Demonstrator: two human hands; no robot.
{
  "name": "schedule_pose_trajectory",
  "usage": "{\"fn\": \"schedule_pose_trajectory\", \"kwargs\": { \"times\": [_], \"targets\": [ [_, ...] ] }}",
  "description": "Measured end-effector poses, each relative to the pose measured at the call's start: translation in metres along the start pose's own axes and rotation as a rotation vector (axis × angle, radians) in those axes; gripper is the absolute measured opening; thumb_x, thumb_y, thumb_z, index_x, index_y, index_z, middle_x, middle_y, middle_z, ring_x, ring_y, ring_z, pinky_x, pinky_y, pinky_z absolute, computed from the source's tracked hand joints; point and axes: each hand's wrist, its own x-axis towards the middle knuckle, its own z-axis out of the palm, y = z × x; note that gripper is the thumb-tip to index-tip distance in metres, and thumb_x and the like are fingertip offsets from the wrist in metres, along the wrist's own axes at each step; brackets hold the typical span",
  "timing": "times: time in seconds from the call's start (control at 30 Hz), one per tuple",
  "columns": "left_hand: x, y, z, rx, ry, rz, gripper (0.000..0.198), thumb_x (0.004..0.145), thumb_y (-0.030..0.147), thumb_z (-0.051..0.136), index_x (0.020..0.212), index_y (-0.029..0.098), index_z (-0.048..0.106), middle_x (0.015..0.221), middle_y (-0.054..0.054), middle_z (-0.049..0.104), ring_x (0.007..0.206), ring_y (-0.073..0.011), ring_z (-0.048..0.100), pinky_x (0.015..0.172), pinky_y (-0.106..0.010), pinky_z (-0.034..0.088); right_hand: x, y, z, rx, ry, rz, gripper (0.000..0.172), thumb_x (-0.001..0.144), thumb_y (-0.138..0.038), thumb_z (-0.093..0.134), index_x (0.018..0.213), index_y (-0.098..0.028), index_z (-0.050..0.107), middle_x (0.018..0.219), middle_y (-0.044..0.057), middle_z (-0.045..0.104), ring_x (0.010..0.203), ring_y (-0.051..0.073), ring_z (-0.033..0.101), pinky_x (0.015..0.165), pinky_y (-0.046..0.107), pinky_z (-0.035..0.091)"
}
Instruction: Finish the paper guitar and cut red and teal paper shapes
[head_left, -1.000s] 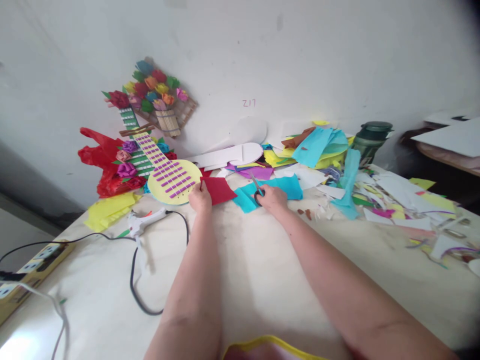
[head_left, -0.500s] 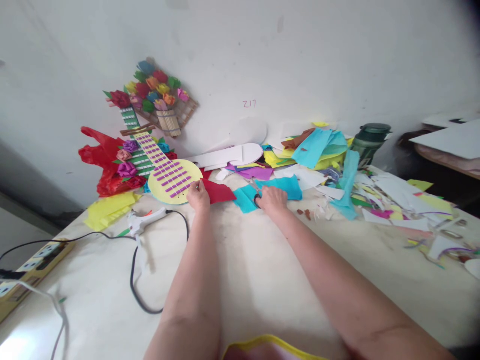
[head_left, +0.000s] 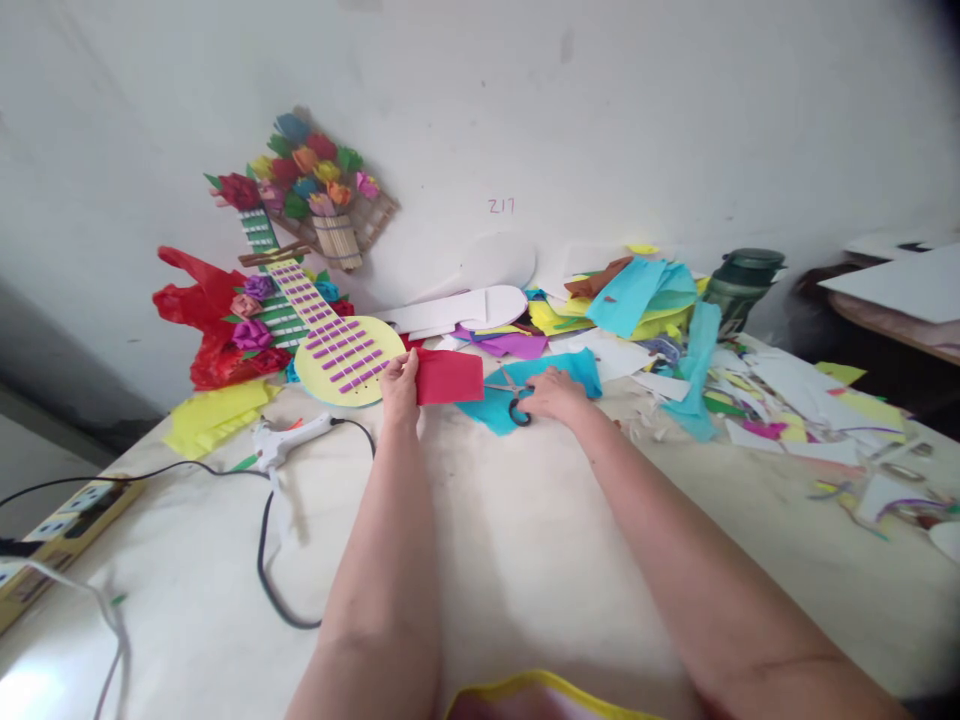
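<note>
My left hand (head_left: 400,384) pinches the left edge of a red piece of crepe paper (head_left: 450,377), which stretches flat to the right. In my right hand (head_left: 559,396) is a pair of scissors (head_left: 517,408), the fingers at its dark handles. The blades are spread apart and point left, close to the red paper's right edge. Beneath the scissors lies blue crepe paper (head_left: 487,413). Just left of my left hand rests a yellow paper guitar (head_left: 349,360) with purple strips.
A white glue gun (head_left: 296,440) with a black cord lies at the left, near a power strip (head_left: 67,525). Paper flowers (head_left: 315,165) stand against the wall. White paper cutouts (head_left: 465,308), a green bottle (head_left: 742,290) and paper scraps (head_left: 802,400) are at the back and right.
The red paper now lies flatter and reaches further right, in front of the blue paper. The scissors' blades, partly hidden before, show spread apart, and my right hand has shifted slightly right.
</note>
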Motion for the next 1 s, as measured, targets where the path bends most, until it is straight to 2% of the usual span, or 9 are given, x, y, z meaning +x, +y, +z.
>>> {"fn": "schedule_pose_trajectory", "kwargs": {
  "times": [0.13,0.27,0.4,0.5,0.6,0.67,0.8,1.0],
  "targets": [
    [-0.004,0.003,0.004,-0.044,-0.069,-0.042,0.032,0.059,0.042,0.076,0.074,0.016,0.064,0.061,0.002,0.06,0.052,-0.008,0.051,0.052,-0.02,0.04,0.001,-0.005,-0.002,0.024,0.153,-0.017,0.03,0.073,-0.025,0.054,0.096,-0.015,0.07,0.11,0.016,0.061,0.105,0.03,0.053,0.074,0.033,0.041],
    [-0.008,0.006,0.007,-0.062,-0.162,-0.073,0.029,0.06,0.04,0.076,0.073,0.016,0.065,0.062,0.003,0.06,0.054,-0.0076,0.051,0.053,-0.019,0.039,0.005,-0.011,0.005,0.302,0.255,-0.015,0.022,0.08,-0.031,0.052,0.077,-0.019,0.071,0.082,0.009,0.069,0.083,0.023,0.062,0.064,0.028,0.041],
    [-0.009,0.006,0.006,-0.063,-0.226,-0.089,0.027,0.062,0.04,0.075,0.071,0.016,0.065,0.061,0.003,0.059,0.054,-0.007,0.05,0.053,-0.019,0.038,0.011,-0.016,0.017,0.764,0.205,-0.024,0.021,0.072,-0.033,0.062,0.058,-0.018,0.061,0.055,0.002,0.063,0.058,0.018,0.061,0.053,0.025,0.04],
    [-0.009,0.006,0.006,-0.058,-0.23,-0.097,0.027,0.061,0.039,0.076,0.071,0.017,0.064,0.061,0.003,0.059,0.054,-0.007,0.05,0.053,-0.019,0.038,0.011,-0.02,0.021,1.115,0.116,-0.026,0.028,0.077,-0.037,0.057,0.058,-0.017,0.057,0.058,0.003,0.064,0.046,0.014,0.057,0.041,0.023,0.034],
    [-0.01,0.006,0.006,-0.047,-0.225,-0.104,0.028,0.06,0.039,0.076,0.072,0.017,0.064,0.061,0.003,0.059,0.054,-0.0075,0.05,0.053,-0.019,0.039,0.008,-0.023,0.02,1.335,0.048,0.023,0.038,0.082,-0.047,0.049,0.062,-0.016,0.056,0.058,0.006,0.064,0.042,0.014,0.055,0.033,0.022,0.029],
    [-0.01,0.006,0.007,-0.034,-0.231,-0.111,0.028,0.06,0.039,0.076,0.072,0.017,0.064,0.061,0.003,0.059,0.054,-0.0077,0.05,0.053,-0.019,0.039,0.008,-0.023,0.02,1.38,0.032,0.023,0.038,0.079,-0.049,0.052,0.061,-0.016,0.055,0.055,0.006,0.062,0.041,0.013,0.054,0.032,0.021,0.027],
    [-0.01,0.005,0.007,0.016,-0.252,-0.142,0.029,0.059,0.039,0.077,0.071,0.016,0.064,0.06,0.002,0.06,0.053,-0.0081,0.05,0.052,-0.02,0.039,0.009,-0.023,0.024,1.37,0.089,-0.107,0.028,0.064,-0.04,0.066,0.055,-0.017,0.053,0.05,0.0,0.056,0.041,0.012,0.051,0.033,0.02,0.024],
    [-0.01,0.003,0.008,0.053,-0.252,-0.19,0.033,0.058,0.042,0.077,0.074,0.015,0.066,0.061,0.001,0.062,0.054,-0.0101,0.053,0.052,-0.021,0.041,0.011,-0.019,0.031,1.27,0.234,-0.186,0.025,0.064,-0.04,0.061,0.053,-0.019,0.054,0.048,-0.002,0.052,0.045,0.011,0.047,0.042,0.023,0.032]
  ]
}}
